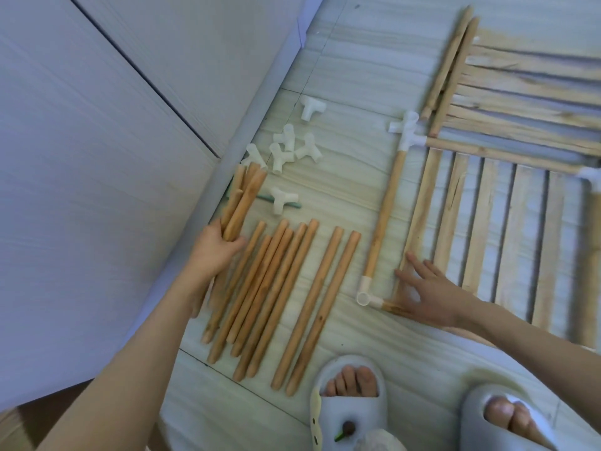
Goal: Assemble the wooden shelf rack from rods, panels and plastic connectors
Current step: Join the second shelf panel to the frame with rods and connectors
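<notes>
- Two slatted panels (507,229) lie on the floor, right of the part-built frame rod (385,213).
- Loose rods (279,294) lie in a row left of that rod.
- Left hand (216,252) grips a small bundle of rods (242,200); one could slip and roll away.
- Right hand (432,294), fingers spread wide, presses beside the corner connector (369,296); a push could loosen the joint.
- Spare connectors (286,151) lie further left.

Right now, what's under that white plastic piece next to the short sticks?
A thin green stick lies under the white connector, poking out on both sides. Its middle is covered.
</notes>
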{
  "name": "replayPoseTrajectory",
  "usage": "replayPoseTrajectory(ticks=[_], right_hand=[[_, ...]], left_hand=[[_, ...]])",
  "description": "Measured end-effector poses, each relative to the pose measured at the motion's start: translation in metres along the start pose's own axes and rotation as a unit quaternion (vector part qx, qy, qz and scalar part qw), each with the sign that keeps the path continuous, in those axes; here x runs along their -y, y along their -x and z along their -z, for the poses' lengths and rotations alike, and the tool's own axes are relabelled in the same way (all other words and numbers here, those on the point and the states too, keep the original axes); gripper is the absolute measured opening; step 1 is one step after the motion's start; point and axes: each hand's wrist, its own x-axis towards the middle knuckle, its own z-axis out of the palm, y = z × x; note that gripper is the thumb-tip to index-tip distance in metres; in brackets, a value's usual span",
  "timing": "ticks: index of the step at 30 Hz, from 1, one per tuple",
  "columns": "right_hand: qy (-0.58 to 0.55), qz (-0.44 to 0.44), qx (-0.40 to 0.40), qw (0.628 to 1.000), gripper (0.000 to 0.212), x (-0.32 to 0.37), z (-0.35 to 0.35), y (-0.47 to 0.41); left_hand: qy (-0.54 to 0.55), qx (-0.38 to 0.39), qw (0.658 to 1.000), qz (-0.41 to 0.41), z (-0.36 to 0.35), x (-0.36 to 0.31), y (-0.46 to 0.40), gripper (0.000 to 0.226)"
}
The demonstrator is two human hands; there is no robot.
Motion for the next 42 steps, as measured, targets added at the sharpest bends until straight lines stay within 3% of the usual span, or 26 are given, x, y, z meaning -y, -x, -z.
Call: replayPoseTrajectory(ticks=[3, 5, 7, 10, 13, 17, 19, 21, 24, 27, 32, 39, 42], right_hand=[[-0.073, -0.002, -0.178, 0.981, 0.041, 0.01, 0.021, 0.014], [-0.243, 0.021, -0.254, 0.936, 0.038, 0.018, 0.042, 0.031], [-0.45, 0.057, -0.235, 0.86, 0.038, 0.023, 0.059, 0.051], [-0.589, 0.098, -0.216, 0.772, 0.028, 0.016, 0.072, 0.083], [-0.62, 0.097, -0.259, 0.734, 0.022, -0.005, 0.071, 0.113], [-0.601, 0.042, -0.336, 0.724, 0.022, -0.041, 0.058, 0.147], [-0.588, 0.02, -0.41, 0.697, 0.021, -0.062, 0.052, 0.166], [-0.543, -0.016, -0.497, 0.676, 0.024, -0.086, 0.043, 0.188], [-0.44, -0.105, -0.58, 0.678, 0.025, -0.121, 0.021, 0.22], [-0.4, -0.149, -0.599, 0.677, 0.024, -0.14, -0.005, 0.243], [-0.351, -0.152, -0.609, 0.695, 0.026, -0.146, -0.037, 0.259], [-0.373, -0.141, -0.576, 0.714, 0.025, -0.141, -0.054, 0.257], [-0.345, -0.12, -0.567, 0.738, 0.025, -0.139, -0.053, 0.257]], left_hand=[[0.121, 0.12, 0.985, -0.039, -0.003, -0.051, 0.025, 0.018], [0.143, 0.184, 0.968, -0.088, -0.018, -0.087, 0.042, 0.021], [0.15, 0.234, 0.952, -0.13, -0.039, -0.121, 0.062, 0.022], [0.146, 0.299, 0.925, -0.184, -0.074, -0.164, 0.094, 0.027], [0.128, 0.31, 0.914, -0.229, -0.1, -0.194, 0.121, 0.031], [0.119, 0.29, 0.912, -0.266, -0.12, -0.219, 0.148, 0.018], [0.165, 0.262, 0.919, -0.243, -0.126, -0.226, 0.16, 0.007], [0.232, 0.236, 0.924, -0.191, -0.127, -0.23, 0.172, 0.011], [0.308, 0.202, 0.919, -0.137, -0.123, -0.232, 0.184, 0.017], [0.329, 0.186, 0.919, -0.112, -0.115, -0.229, 0.192, 0.016], [0.37, 0.156, 0.909, -0.114, -0.1, -0.224, 0.201, 0.015], [0.385, 0.144, 0.903, -0.125, -0.09, -0.214, 0.206, 0.011], [0.385, 0.134, 0.905, -0.12, -0.09, -0.213, 0.204, 0.012]])
